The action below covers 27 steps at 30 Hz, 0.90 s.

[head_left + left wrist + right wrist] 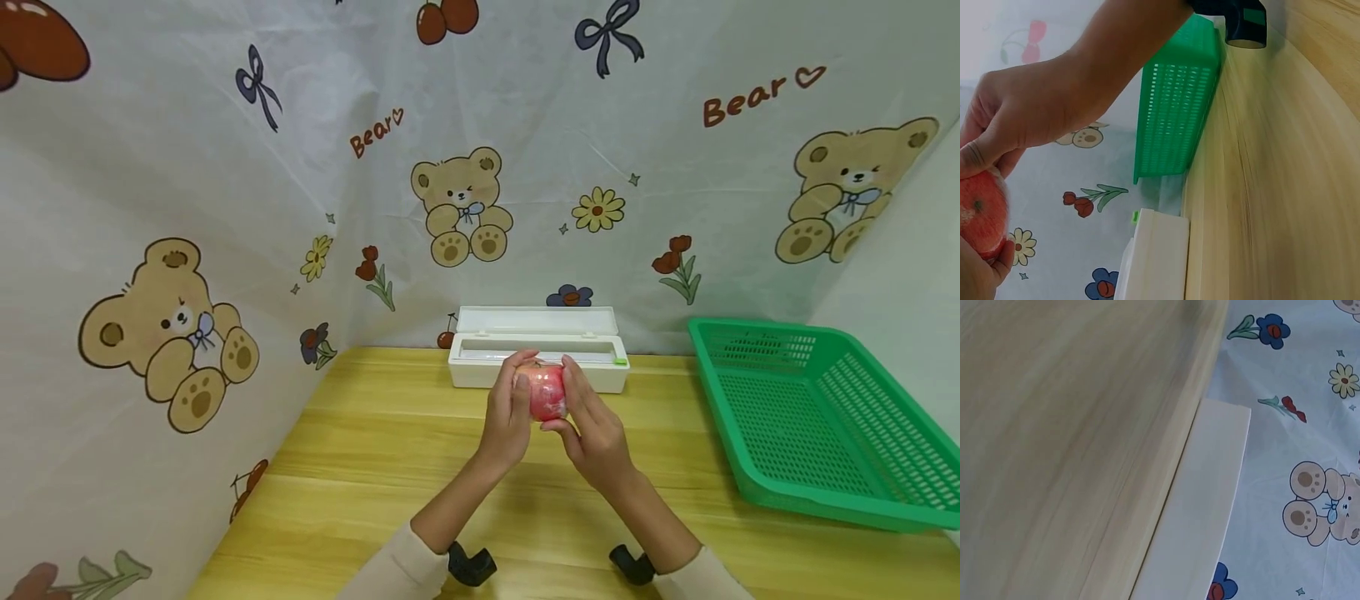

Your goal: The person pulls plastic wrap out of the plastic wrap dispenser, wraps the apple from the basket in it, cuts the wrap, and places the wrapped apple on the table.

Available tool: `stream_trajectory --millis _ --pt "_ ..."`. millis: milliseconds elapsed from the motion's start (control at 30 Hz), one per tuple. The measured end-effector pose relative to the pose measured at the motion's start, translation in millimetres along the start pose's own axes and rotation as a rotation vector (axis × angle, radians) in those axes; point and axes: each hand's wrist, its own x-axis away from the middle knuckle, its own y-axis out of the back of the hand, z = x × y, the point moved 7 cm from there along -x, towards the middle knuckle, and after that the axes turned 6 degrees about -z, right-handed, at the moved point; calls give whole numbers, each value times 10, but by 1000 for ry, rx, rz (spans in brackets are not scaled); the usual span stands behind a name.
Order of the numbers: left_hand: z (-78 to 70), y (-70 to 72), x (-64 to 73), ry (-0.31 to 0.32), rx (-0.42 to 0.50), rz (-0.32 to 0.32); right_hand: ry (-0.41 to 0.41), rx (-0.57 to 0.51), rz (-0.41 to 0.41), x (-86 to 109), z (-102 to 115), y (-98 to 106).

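Observation:
A red apple (547, 392) is held up over the table between both hands, in front of a long white box (468, 374). Shiny clear film clings to its skin, showing at the edge in the left wrist view. My left hand (507, 421) grips the apple's left side, thumb toward me. On the other side my right hand (600, 433) holds it, fingers along the upper right and thumb beneath. The box has its lid (536, 320) raised at the back and a small green piece (620, 362) at its right end. Neither hand appears in the right wrist view.
A green plastic basket (750, 467) with mesh walls stands on the right of the wooden table (360, 467). Behind and to the left hangs a white cloth (300, 167) printed with bears and flowers. Black camera mounts (472, 565) sit at both wrists.

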Motion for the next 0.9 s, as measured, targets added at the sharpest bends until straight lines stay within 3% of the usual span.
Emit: stream_trajectory --millis 233,467,567,633,733,833,900 --pt "48 0 -6 49 14 4 40 72 -27 35 6 -4" --pt "212 41 -20 313 164 -22 -21 -96 8 19 -78 -10" --pt "237 46 -23 365 185 -7 -25 -124 2 -1 -81 6" --pt "208 37 -34 329 171 17 -28 -110 -12 -12 -79 17" --pt "145 16 -41 213 120 43 -33 -82 -34 -23 -70 31" --pt "93 6 -29 108 55 34 -19 -54 -44 -23 -48 35" --pt "89 5 -16 80 20 14 5 -35 -48 -14 -27 34"
